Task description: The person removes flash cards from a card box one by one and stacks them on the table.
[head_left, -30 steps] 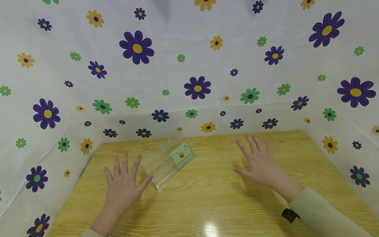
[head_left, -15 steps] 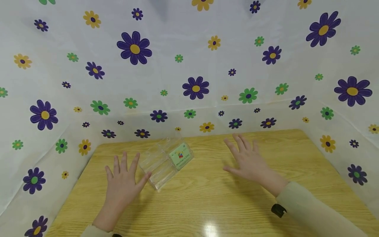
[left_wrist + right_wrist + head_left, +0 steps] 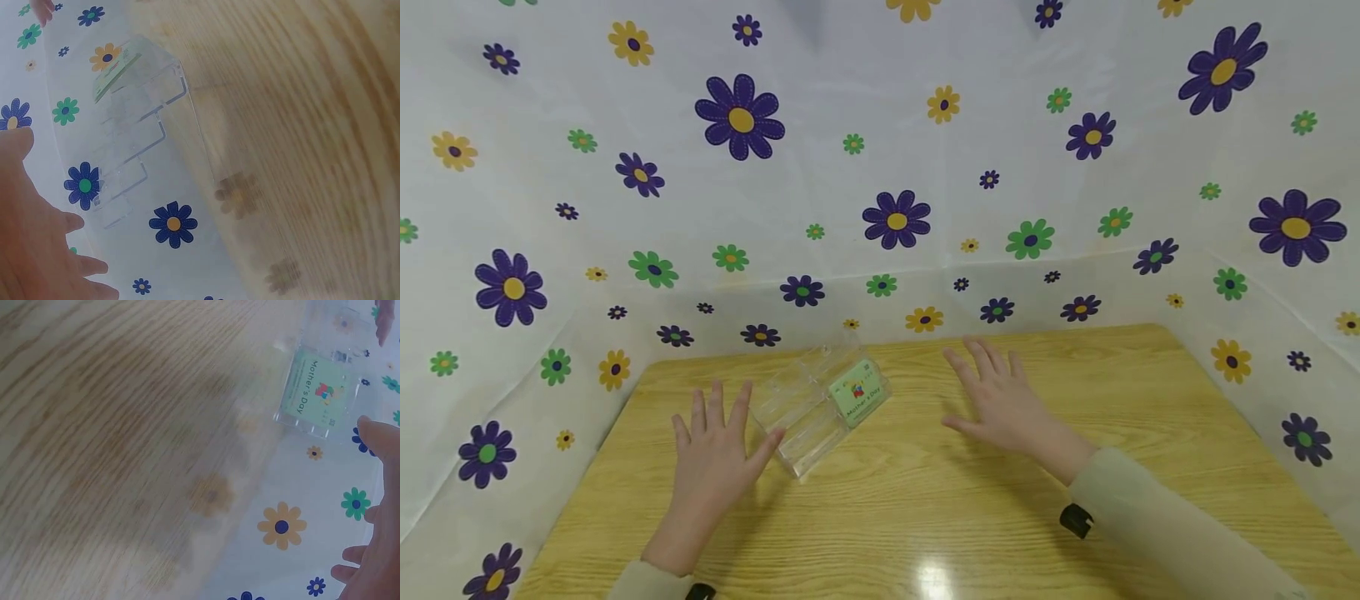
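Note:
A clear plastic card holder (image 3: 805, 421) with stepped tiers stands on the wooden table, left of the middle in the head view. One green card (image 3: 857, 392) printed "Mother's Day" sits at its right end. My left hand (image 3: 713, 462) is spread out beside the holder's left end, its thumb tip overlapping the front corner in the head view. To the right of the holder, my right hand (image 3: 1003, 404) is held above the table with fingers extended, and it holds nothing. In the left wrist view the holder's steps (image 3: 147, 125) show from the side.
The wooden table (image 3: 925, 500) ends at the back against a white cloth (image 3: 835, 183) printed with purple, green and yellow flowers. The same cloth stands along both sides. Dark bands (image 3: 1077, 521) sit at the wrists below light sleeves (image 3: 1165, 517).
My right hand has moved left, closer to the holder. My left hand has shifted very slightly to the right. The holder and card stay put.

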Demonstrator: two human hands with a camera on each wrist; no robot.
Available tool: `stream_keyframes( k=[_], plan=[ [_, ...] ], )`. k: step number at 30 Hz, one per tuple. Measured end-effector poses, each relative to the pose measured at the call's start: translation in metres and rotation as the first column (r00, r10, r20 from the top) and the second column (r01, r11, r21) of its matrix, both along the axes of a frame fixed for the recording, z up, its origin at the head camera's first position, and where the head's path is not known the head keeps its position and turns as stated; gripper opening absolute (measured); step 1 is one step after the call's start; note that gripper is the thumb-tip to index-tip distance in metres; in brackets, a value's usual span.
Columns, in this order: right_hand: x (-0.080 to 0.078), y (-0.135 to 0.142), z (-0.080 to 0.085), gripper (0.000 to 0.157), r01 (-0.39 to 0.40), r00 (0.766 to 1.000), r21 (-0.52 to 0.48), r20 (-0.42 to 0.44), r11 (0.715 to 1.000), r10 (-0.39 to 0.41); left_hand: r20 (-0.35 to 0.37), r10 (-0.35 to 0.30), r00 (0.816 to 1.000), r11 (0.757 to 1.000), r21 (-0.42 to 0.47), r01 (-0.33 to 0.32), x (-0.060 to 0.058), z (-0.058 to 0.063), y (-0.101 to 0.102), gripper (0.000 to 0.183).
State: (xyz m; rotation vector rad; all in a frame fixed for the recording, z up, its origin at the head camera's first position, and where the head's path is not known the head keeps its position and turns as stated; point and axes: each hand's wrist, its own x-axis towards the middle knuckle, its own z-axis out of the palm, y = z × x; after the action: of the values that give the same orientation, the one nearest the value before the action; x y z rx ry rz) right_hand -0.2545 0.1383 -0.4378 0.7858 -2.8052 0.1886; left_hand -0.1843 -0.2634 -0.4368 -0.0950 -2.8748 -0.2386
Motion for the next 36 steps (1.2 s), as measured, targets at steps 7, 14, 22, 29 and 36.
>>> stream_keyframes(
  k=[7,14,22,29,36],
  plan=[
    [-0.005,-0.012,-0.001,0.100,-0.015,1.000,-0.004,0.005,1.000,0.015,-0.015,-0.005,1.000,1.000,0.009,0.005,-0.005,-0.003,-0.002,0.089],
    [-0.010,-0.027,-0.002,0.099,-0.037,0.999,-0.010,0.038,0.999,0.037,0.003,-0.007,1.000,1.000,-0.012,0.007,-0.008,0.003,-0.002,0.088],
    [-0.017,-0.041,-0.008,0.097,-0.064,0.997,-0.002,0.053,0.998,0.064,0.021,-0.016,1.000,1.000,-0.007,0.016,-0.012,0.001,0.003,0.087],
    [-0.023,-0.053,-0.012,0.094,-0.073,0.995,-0.006,0.074,0.997,0.073,0.022,-0.012,1.000,1.000,-0.003,0.012,-0.014,0.000,0.007,0.088],
    [-0.027,-0.062,-0.012,0.095,-0.087,0.994,-0.009,0.071,0.996,0.087,0.033,-0.007,0.999,1.000,0.008,0.007,-0.017,-0.002,0.012,0.087]
  ],
)
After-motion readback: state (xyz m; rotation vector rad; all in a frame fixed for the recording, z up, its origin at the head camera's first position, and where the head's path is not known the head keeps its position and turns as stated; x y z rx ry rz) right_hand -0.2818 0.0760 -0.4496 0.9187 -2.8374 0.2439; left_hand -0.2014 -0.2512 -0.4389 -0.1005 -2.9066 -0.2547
